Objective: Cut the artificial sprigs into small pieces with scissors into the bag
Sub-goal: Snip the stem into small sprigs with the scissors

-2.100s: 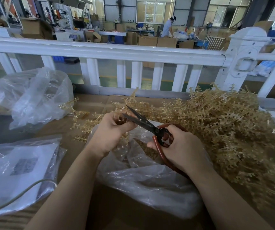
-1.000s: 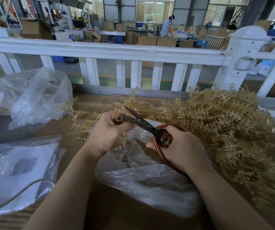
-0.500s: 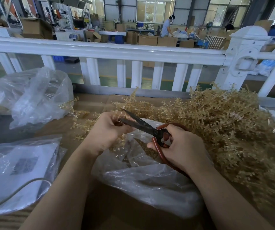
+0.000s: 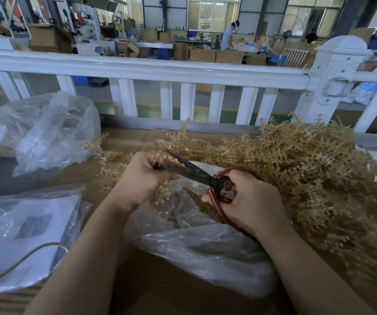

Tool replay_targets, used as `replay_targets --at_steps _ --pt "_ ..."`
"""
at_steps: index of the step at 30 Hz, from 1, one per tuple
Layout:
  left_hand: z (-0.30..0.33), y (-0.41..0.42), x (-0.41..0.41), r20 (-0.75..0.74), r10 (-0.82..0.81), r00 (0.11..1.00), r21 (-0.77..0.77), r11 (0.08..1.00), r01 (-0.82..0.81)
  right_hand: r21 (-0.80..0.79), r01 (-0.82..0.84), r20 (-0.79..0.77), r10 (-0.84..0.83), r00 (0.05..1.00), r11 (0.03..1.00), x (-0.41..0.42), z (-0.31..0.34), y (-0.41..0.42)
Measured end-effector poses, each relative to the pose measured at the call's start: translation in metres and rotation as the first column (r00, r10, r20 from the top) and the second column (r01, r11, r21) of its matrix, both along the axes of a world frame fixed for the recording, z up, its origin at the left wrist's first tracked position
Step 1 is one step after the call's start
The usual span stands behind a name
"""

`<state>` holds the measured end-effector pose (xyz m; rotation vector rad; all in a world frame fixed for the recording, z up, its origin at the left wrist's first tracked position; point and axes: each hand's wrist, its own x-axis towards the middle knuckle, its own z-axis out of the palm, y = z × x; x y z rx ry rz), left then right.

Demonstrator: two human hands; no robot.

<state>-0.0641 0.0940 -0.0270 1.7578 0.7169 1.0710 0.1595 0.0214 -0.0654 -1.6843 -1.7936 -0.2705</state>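
the left hand (image 4: 142,178) is closed around a sprig (image 4: 163,193), pinching it near the top while its beaded end hangs down over the open mouth of the bag (image 4: 196,246). the right hand (image 4: 249,201) is wrapped through the red loops of the scissors (image 4: 196,172), and the dark blades look nearly pressed together right at the left fingers, so i judge a snip is being made or has just finished. the bag lies at the middle of the bench (image 4: 160,292), near its front edge, and some tan cut pieces show through the plastic under the hands; how many is hard to tell.

most of the work looks left. a big pile (image 4: 308,178) of uncut sprigs covers the right side of the bench up to the back edge, touching the bag. a few loose sprigs (image 4: 108,160) lie left of the hands. two other plastic bags sit at the left edge, one at the back (image 4: 42,133) and one at the front (image 4: 24,235).
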Motion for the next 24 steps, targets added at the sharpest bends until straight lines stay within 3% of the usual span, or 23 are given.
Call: replay_targets --at_steps 17,24 --pt "0.0031 -0.0015 0.0002 0.009 0.010 1.000 -0.065 0.998 -0.009 0.083 -0.003 0.000 0.003 1.000 0.997 -0.0014 0.0023 -0.0028" --pt "0.0012 -0.0007 -0.0006 0.173 -0.083 0.981 -0.144 0.984 0.109 0.079 0.019 -0.049 -0.015 0.999 0.997 0.0010 -0.0031 -0.0002"
